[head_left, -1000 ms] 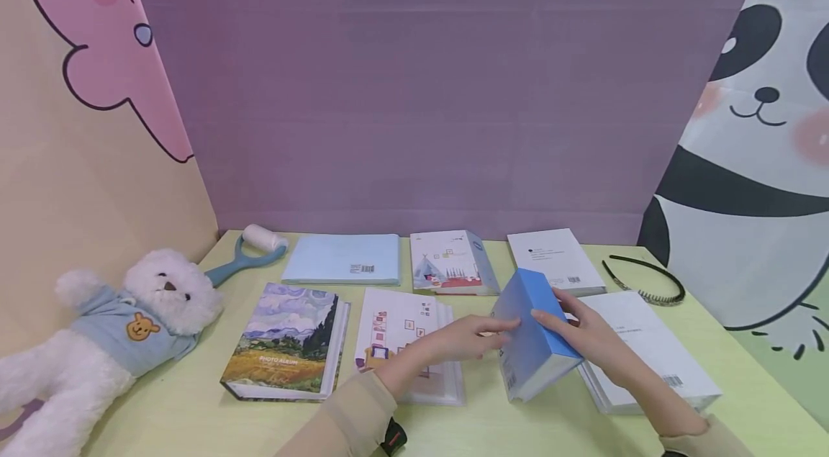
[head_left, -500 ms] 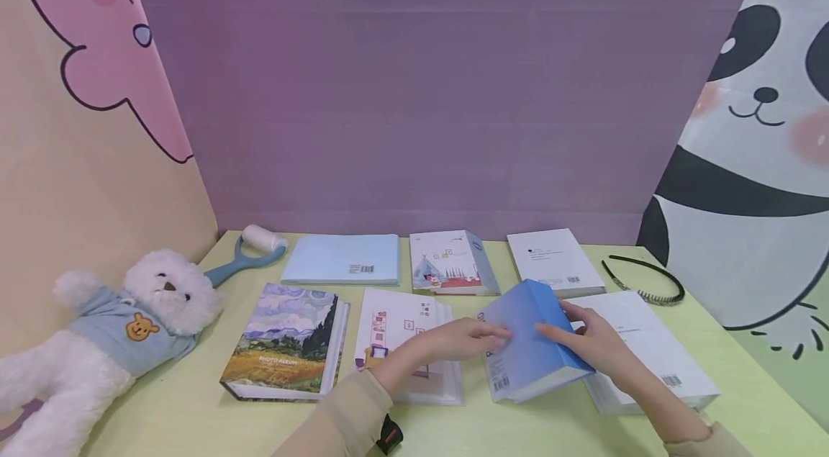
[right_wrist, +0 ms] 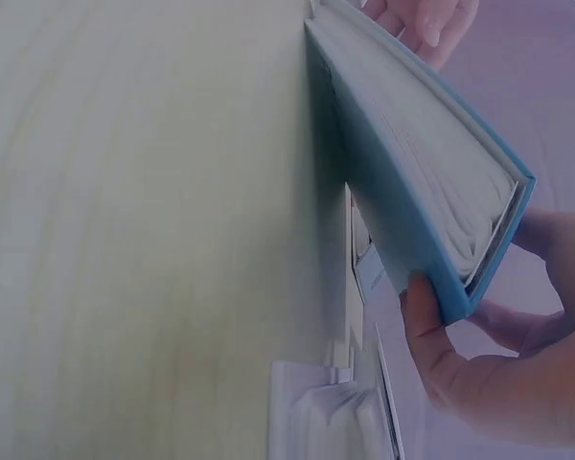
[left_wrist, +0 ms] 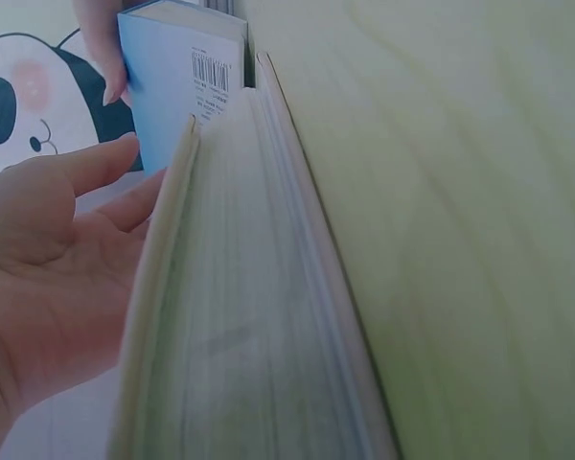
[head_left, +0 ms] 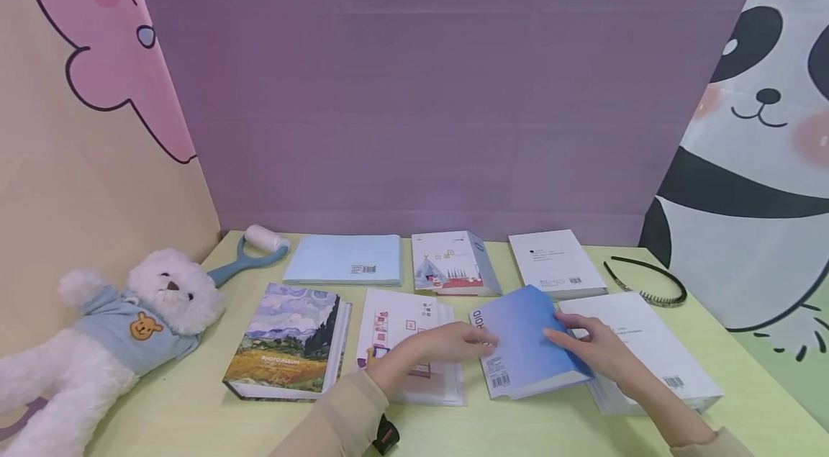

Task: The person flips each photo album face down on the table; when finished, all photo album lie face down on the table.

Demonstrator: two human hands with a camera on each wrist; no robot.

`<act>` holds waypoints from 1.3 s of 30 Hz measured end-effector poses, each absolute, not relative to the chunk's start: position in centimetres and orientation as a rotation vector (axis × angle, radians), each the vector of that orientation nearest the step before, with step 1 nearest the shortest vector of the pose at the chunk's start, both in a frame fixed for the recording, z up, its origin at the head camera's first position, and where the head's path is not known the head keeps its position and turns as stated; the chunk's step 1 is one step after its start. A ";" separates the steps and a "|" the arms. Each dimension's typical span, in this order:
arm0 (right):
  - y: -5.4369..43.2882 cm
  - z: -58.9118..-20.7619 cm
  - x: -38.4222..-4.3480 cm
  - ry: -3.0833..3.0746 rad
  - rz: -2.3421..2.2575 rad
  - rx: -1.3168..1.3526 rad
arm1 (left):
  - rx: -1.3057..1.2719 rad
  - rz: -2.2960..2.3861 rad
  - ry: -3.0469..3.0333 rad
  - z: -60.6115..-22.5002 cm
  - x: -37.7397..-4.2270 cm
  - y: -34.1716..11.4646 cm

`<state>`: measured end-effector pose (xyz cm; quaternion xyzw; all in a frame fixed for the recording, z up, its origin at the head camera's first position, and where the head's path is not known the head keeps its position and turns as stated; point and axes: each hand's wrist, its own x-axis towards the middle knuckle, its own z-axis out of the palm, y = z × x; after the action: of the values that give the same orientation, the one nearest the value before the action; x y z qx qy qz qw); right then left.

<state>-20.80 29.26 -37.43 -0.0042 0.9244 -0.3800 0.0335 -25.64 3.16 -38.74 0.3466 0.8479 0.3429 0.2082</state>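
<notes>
A thick blue photo album is held tilted over the right-centre of the table, its left side low and its right side raised. My right hand grips the raised right edge, thumb on the cover. In the right wrist view, the thumb and fingers of that hand are on opposite covers at one corner. My left hand is at the album's left side, fingertips at its cover near the lettering. The left wrist view shows its thumb and fingers loosely extended, nothing clasped between them.
Beside the blue album lie a white illustrated album and a white book. A landscape album is further left. Behind are a light-blue album, tent-picture album, white book, headband, lint roller and teddy bear.
The blue album has tipped leftward from nearly upright, so its broad cover now faces up. My right hand has kept its grip, and my left hand has moved slightly left and down with it.
</notes>
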 end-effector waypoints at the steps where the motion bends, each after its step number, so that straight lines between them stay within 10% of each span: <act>1: 29.3 -37.5 -20.8 2.844 -1.165 -0.015 | 0.967 0.949 2.360 -38.7 -25.7 3.1; 39: 29.5 -38.8 -21.7 2.852 -1.021 -0.241 | 0.939 0.926 2.396 -39.0 -26.2 3.0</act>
<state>-21.67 29.46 -38.83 -0.0793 0.9372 -0.3357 0.0514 -26.20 2.98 -39.01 0.3362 0.8580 0.3318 0.2018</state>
